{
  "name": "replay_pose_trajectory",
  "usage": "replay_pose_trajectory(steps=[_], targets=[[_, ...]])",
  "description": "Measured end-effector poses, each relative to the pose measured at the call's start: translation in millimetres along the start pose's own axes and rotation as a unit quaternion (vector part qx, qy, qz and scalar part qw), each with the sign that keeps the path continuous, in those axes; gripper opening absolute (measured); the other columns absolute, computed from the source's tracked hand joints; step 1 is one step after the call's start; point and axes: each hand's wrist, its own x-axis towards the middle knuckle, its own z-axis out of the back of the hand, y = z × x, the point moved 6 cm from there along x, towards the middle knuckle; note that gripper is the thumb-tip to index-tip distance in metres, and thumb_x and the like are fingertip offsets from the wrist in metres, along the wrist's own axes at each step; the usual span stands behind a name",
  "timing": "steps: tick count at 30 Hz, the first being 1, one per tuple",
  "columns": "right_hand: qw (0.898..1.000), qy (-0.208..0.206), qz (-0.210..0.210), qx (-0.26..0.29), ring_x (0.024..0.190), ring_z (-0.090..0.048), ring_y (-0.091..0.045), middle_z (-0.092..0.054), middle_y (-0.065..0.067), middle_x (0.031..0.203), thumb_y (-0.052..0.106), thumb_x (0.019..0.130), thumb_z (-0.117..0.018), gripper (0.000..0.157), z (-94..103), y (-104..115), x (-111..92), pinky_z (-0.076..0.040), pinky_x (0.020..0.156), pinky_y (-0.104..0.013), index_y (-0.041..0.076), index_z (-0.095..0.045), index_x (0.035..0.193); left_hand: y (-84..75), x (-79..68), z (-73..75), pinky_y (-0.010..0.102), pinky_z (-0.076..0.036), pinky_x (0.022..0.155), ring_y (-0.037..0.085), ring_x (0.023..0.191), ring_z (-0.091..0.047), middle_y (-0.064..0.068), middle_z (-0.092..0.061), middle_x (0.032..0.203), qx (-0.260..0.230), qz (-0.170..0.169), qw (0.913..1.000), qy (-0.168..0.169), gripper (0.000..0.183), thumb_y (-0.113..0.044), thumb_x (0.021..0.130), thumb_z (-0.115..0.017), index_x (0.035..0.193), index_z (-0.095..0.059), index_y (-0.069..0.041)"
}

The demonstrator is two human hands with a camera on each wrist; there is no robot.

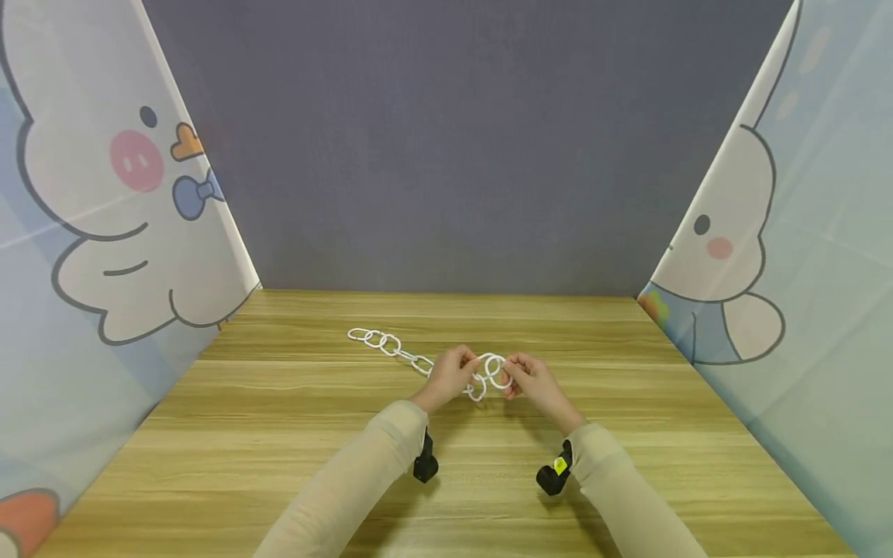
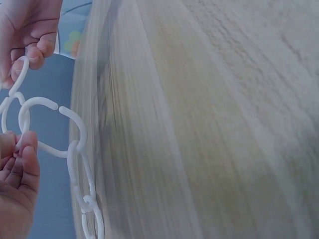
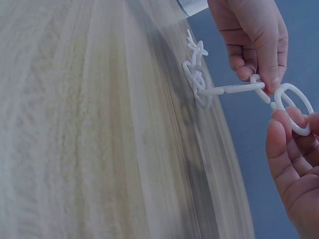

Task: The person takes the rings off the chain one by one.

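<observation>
A chain of white plastic rings (image 1: 406, 354) runs from the back left of the table up to both hands. My left hand (image 1: 448, 377) pinches one ring near the chain's right end between thumb and fingers. To its right, my right hand (image 1: 533, 381) pinches the end ring (image 1: 500, 387). Both hands are held above the table, close together. In the left wrist view, a split ring (image 2: 82, 127) with a small gap hangs beside the left hand, and more links trail below it. Fingers partly hide where the held rings meet.
The wooden table (image 1: 279, 449) stretches under both arms. A dark grey panel (image 1: 446, 155) stands along its back edge. Cartoon-printed cloth walls (image 1: 63, 263) close in the left and right sides. Each wrist carries a small black camera (image 1: 425, 465).
</observation>
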Motion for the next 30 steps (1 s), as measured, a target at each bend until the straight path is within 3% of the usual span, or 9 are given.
replay_pose_trajectory(steps=[8, 14, 22, 30], targets=[[1.0, -0.017, 0.002, 0.015, 0.058, -0.056, -0.013, -0.055, -0.024, 0.081, 0.008, 0.098, -0.046, 0.024, 7.8, 5, 1, -0.054, 0.058, -0.035, -0.016, -0.046, 0.101, 3.8, 1.0, 0.0, 0.023, -0.05, 0.049, 0.017, 0.062, -0.062, 0.003, -0.058, 0.073, -0.013, 0.016, 0.9998, 0.0, 0.007, -0.006, 0.093, -0.056, 0.09, -0.06, -0.001], [1.0, -0.022, 0.005, 0.016, 0.059, -0.057, -0.014, -0.057, -0.021, 0.08, 0.011, 0.098, -0.047, 0.018, 12.9, 13, 1, -0.052, 0.056, -0.028, -0.007, -0.05, 0.097, 1.0, 0.6, 0.1, 0.023, -0.049, 0.049, 0.019, 0.062, -0.062, 0.002, -0.058, 0.071, -0.006, 0.009, 0.9999, -0.002, 0.009, -0.008, 0.093, -0.056, 0.09, -0.06, 0.0], [1.0, -0.019, 0.011, 0.017, 0.06, -0.058, -0.014, -0.058, -0.017, 0.079, 0.012, 0.098, -0.047, 0.025, 19.0, 20, 1, -0.053, 0.058, -0.029, -0.013, -0.048, 0.102, -0.7, -0.6, -0.6, 0.024, -0.05, 0.049, 0.024, 0.064, -0.063, 0.003, -0.058, 0.07, -0.015, 0.007, 0.9999, -0.001, 0.01, -0.007, 0.093, -0.056, 0.09, -0.059, 0.002], [0.998, -0.035, 0.024, 0.046, 0.057, -0.058, -0.012, -0.059, -0.013, 0.075, 0.007, 0.097, -0.046, 0.016, 28.4, 23, 2, -0.052, 0.055, -0.025, -0.008, -0.05, 0.095, 0.3, -0.6, -0.7, 0.023, -0.049, 0.05, 0.019, 0.061, -0.061, 0.003, -0.058, 0.07, -0.018, 0.005, 0.9998, -0.004, 0.01, -0.007, 0.093, -0.056, 0.089, -0.06, 0.002]])
